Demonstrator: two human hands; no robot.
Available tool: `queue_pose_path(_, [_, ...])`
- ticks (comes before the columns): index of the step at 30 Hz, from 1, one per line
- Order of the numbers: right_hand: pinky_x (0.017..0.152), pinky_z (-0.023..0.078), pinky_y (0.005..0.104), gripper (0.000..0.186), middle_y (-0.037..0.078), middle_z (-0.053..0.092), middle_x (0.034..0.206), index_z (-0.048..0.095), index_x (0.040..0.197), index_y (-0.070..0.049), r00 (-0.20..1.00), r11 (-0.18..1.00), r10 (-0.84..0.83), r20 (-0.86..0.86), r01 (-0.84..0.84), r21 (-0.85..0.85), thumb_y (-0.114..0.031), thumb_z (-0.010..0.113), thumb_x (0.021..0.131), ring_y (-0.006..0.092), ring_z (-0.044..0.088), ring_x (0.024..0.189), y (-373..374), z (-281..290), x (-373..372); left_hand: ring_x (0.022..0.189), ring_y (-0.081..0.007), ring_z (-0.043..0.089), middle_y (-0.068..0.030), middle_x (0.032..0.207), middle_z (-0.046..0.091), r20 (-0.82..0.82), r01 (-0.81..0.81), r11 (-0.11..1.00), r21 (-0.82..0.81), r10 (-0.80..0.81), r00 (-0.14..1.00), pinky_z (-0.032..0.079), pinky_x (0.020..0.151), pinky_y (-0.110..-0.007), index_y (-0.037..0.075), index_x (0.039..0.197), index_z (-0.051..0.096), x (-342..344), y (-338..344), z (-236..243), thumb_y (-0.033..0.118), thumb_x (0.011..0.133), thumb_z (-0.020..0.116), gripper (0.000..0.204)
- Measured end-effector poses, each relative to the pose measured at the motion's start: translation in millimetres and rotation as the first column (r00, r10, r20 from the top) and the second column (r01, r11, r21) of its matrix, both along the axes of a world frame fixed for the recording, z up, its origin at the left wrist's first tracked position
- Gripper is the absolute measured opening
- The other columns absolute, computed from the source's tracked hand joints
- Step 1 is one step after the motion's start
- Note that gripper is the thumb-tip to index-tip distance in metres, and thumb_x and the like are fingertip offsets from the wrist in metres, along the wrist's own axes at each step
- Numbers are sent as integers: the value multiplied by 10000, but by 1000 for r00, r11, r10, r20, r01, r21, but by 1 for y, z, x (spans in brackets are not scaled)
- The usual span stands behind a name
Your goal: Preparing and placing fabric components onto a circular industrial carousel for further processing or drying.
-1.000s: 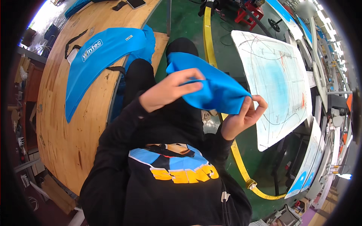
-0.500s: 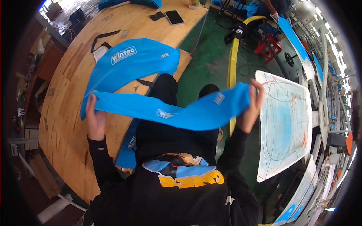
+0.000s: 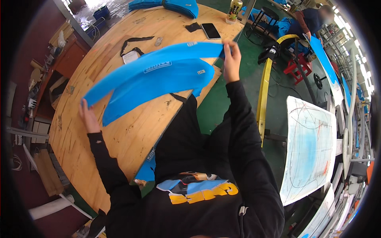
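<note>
Between my hands is stretched a long curved piece of blue fabric (image 3: 174, 51), slightly blurred, with a small printed label near its right end. My left hand (image 3: 89, 117) pinches its lower left end. At the other end, my right hand (image 3: 231, 61) has fingers closed on the right tip. Beneath it lies another blue fabric piece (image 3: 158, 89) of similar curved shape on the wooden table (image 3: 83, 166). The held piece covers part of the upper edge of the lying one.
Farther up the table are a phone (image 3: 210, 31), a bottle (image 3: 234, 12), a black strap (image 3: 126, 45) and a blue fabric stack (image 3: 180, 7). To the right stand a yellow rail (image 3: 263, 99) and a stained white board (image 3: 309, 146). A person (image 3: 311, 23) handles blue fabric beyond.
Both hands have carried the held blue fabric from over my lap up and left, over the piece on the table. My right hand moved farthest. The view has shifted too.
</note>
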State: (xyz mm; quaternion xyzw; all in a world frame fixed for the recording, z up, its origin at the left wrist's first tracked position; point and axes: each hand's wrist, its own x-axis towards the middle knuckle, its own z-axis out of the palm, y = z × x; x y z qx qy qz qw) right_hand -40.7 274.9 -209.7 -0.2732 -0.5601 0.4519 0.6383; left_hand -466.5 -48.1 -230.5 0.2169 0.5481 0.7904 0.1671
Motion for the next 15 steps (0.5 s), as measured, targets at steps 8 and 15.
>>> queue_pose_path(8, [702, 444, 232, 136, -2, 613, 884, 618, 973, -44, 960, 970, -84, 268, 140, -197, -137, 518, 973, 70, 533, 774, -24, -99, 11, 1234, -224, 478, -123, 1290, 527, -320, -98, 855, -509, -82, 944, 369, 1035, -357, -5, 1272, 525, -5, -26, -84, 304, 948, 600, 454])
queue_pose_path(15, [733, 443, 235, 126, 16, 614, 910, 608, 968, -36, 973, 975, -110, 202, 145, -171, -118, 513, 975, 78, 534, 817, -28, -88, 20, 1204, -222, 492, -109, 1317, 516, -282, -117, 901, -418, -7, 959, 373, 1027, -357, 4, 1294, 512, 33, -9, -45, 273, 958, 574, 435])
